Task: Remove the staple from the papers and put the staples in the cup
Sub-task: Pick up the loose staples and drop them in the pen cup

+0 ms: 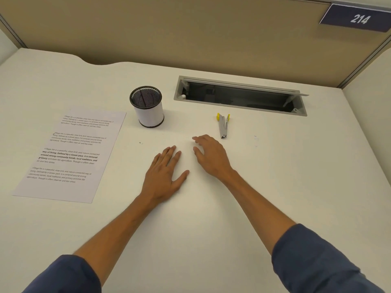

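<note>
1. Resting my left hand [166,176] flat on the white desk [275,187], palm down, fingers straight and close together, thumb out to the side, holding nothing.
2. My right hand [208,154] is just beside it, palm down, fingers loosely bent with the tips at the desk surface, holding nothing; I can't tell if it presses.
3. Both forearms bare, dark blue sleeves [313,263] pushed up.
4. Staple remover [223,125], grey metal with yellow tips, lies on the desk near and just beyond my right hand, not touched.
5. Black mesh cup [147,106] with a white wrap stands upright beyond my left hand, apart from it.
6. Printed papers [69,155] lie flat well left of my left hand, near the cup; small dark marks sit at the left text margin, too small to say if they are staples.
7. Open grey cable tray [239,96] is set into the desk behind the remover.
8. Tan partition [169,34] at the back, blue "214" sign [357,17] top right.
</note>
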A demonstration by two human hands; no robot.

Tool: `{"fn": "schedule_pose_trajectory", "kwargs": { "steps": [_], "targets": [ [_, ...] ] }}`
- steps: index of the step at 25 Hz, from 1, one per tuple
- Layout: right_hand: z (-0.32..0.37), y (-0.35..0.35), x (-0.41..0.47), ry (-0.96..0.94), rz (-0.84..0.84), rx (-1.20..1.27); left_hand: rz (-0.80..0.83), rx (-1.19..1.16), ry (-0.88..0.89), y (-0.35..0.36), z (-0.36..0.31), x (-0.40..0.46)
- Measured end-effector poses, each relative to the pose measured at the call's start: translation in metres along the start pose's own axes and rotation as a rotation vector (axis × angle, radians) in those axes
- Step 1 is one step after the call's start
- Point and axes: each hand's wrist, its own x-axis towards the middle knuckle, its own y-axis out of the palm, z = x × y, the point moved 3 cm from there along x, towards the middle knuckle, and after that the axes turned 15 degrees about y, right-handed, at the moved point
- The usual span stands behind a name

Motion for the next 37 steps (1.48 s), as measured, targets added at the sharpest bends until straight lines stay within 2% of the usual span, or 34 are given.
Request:
{"fn": "schedule_pose_trajectory", "kwargs": {
  "steps": [4, 6, 8, 10, 15, 19, 23, 27, 31, 37],
  "targets": [
    [0.014, 0.007, 0.021, 0.099, -0.014, 0.029, 0.023, 0.017, 0.005, -0.005, 0.009, -0.009],
    [0.023, 0.010, 0.026, 0.115, -0.035, -0.040, 0.024, 0.046, -0.010, -0.009, 0.017, -0.016],
    [0.031, 0.019, 0.025, 0.077, -0.045, -0.159, 0.023, 0.079, -0.035, -0.013, 0.026, -0.024],
    [0.037, 0.036, 0.019, 0.028, 0.014, -0.229, 0.015, 0.092, -0.061, -0.017, 0.034, -0.031],
    [0.045, 0.053, 0.032, 0.001, 0.103, -0.257, -0.007, 0.082, -0.064, -0.020, 0.039, -0.036],
    [0.061, 0.056, 0.039, -0.091, 0.192, -0.238, -0.031, 0.072, -0.032, -0.019, 0.034, -0.038],
    [0.083, 0.050, 0.023, -0.247, 0.177, -0.098, -0.015, 0.037, -0.011, -0.019, 0.030, -0.038],
    [0.120, 0.075, 0.014, -0.428, 0.360, -0.322, -0.003, 0.076, 0.040, -0.019, 0.028, -0.042],
    [0.123, 0.088, 0.018, -0.353, 0.429, -0.409, 0.000, 0.090, -0.006, -0.018, 0.028, -0.044],
    [0.093, 0.071, 0.015, -0.138, 0.266, -0.418, 0.008, 0.036, 0.024, -0.016, 0.029, -0.041]
  ]
}}
